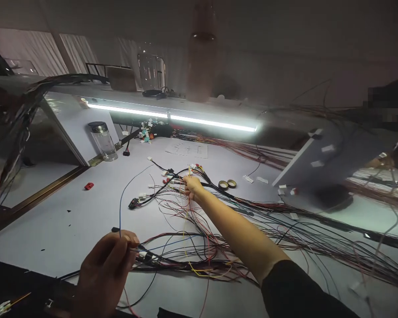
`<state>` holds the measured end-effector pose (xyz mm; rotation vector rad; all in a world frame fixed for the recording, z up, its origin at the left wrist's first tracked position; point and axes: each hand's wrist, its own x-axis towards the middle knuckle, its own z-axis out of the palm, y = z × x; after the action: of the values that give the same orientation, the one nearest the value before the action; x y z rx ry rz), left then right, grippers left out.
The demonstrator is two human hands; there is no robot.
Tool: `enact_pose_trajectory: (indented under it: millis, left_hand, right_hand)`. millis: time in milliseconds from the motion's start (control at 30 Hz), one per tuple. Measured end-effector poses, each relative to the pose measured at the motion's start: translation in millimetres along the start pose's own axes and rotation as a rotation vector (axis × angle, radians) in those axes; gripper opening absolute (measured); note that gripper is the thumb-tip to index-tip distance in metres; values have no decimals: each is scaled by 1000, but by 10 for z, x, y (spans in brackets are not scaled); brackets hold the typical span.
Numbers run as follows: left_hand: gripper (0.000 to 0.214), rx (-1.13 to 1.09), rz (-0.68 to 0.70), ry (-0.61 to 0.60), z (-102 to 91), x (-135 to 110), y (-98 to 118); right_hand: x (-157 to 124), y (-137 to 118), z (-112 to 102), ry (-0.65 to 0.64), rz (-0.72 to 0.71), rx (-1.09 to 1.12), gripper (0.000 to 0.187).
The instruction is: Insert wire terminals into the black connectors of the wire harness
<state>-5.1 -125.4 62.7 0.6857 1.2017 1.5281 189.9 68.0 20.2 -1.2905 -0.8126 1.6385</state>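
Note:
My left hand (pixel 108 265) is closed near the front of the table, its thumb and fingers pinching a thin blue wire (pixel 120 207) that arcs up and away. Beneath it runs a bundle of dark and red wires (pixel 192 265). Farther off, my right hand (pixel 193 187) reaches in among the wires, fingers pinched on a thin yellow wire (pixel 185 216) that shows above and below them. Around that hand lie a black-sleeved harness branch (pixel 159 192) and small white and red connectors (pixel 195 166). A black connector (pixel 133 203) ends one branch.
Two tape rolls (pixel 227 183) lie right of my right hand. A red connector (pixel 89 186) sits at the left, and a lidded glass bottle (pixel 103 141) stands by the left panel. Behind are a paper sheet (pixel 187 149) and a lit tube (pixel 212 123) under the shelf. Long wires (pixel 311 238) spread rightward.

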Motion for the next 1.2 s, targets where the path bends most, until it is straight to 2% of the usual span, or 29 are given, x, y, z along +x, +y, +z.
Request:
enact_pose_trajectory:
  millis: [100,267,400,500,533,600,700,767,900,1067,1200]
  left_hand:
    - [29,38,-17,-18,28,27,-145]
    - [29,266,-101,-304,194,13,-414]
    - [34,434,-144,-518,310,-159,-605]
    - [34,465,-191,-593,314,-223,-690]
    - [33,440,-202,-562,299,-210,-688]
    - [32,321,-183,-396,251,-123,-618]
    - [40,48,-87,-81,166,119,-390]
    - [39,-74,-36,24,127,284,-228]
    - [36,-145,-64,-12,117,438,-84]
    - [31,-147,-90,5,124,388,-143]
    - [31,-127,-139,-4,107,369,-171]
  right_hand:
    - [-123,13,71,-108,129,3,31]
    - [-361,39,384,-332,245,3,29]
    - [-409,-85,579,-314,175,45,18]
    - [-437,-227,609,-285,59,64,11]
    - [-462,-261,599,-282,22,63,10]
    - [-542,-283,562,-284,-35,48,13]
    - [-714,-187,504,-308,-72,8,22]
    - [-841,-68,490,-332,-89,-22,25]
    - [-1070,158,529,-342,-184,-142,27]
    - [-1201,353,583,-320,-207,-172,26]
    - [-1185,481,579,-285,-404,-269,22]
